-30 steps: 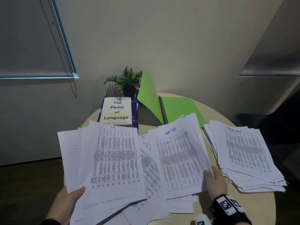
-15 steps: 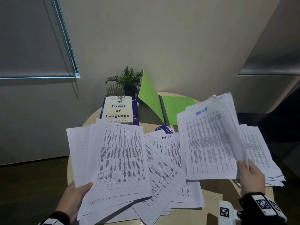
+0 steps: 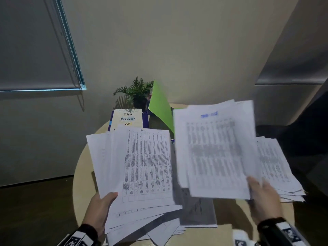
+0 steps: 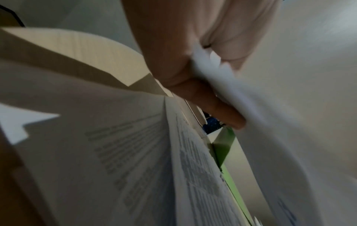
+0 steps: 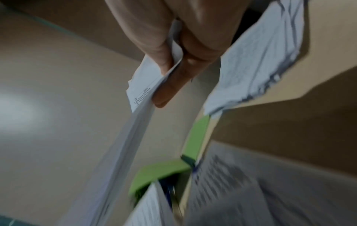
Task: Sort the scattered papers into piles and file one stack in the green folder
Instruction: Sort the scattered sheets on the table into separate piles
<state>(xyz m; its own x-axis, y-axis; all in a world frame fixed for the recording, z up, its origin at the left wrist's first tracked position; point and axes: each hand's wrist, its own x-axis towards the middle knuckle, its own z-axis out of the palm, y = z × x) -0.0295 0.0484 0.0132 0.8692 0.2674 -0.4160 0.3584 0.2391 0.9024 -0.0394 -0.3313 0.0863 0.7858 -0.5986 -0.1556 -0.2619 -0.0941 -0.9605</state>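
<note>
My left hand (image 3: 100, 208) grips the lower corner of a thick sheaf of printed papers (image 3: 142, 167), held up over the table's left side; the left wrist view shows its thumb (image 4: 218, 110) pressed on that sheaf (image 4: 251, 122). My right hand (image 3: 262, 197) pinches a second bundle of sheets (image 3: 214, 150) and holds it raised above the table; thumb and fingers (image 5: 173, 79) clamp its corner (image 5: 142, 85). The green folder (image 3: 161, 107) stands open at the back, partly hidden by the raised sheets. More papers (image 3: 197, 213) lie flat on the table between my hands.
A pile of papers (image 3: 276, 167) lies at the right edge of the round beige table (image 3: 83, 174). A book (image 3: 127, 119) titled "The Power of Language" and a small potted plant (image 3: 136, 93) stand at the back, against the wall.
My right hand has lifted its bundle off the middle pile and carried it up and to the right, over the right pile. The left sheaf has risen slightly.
</note>
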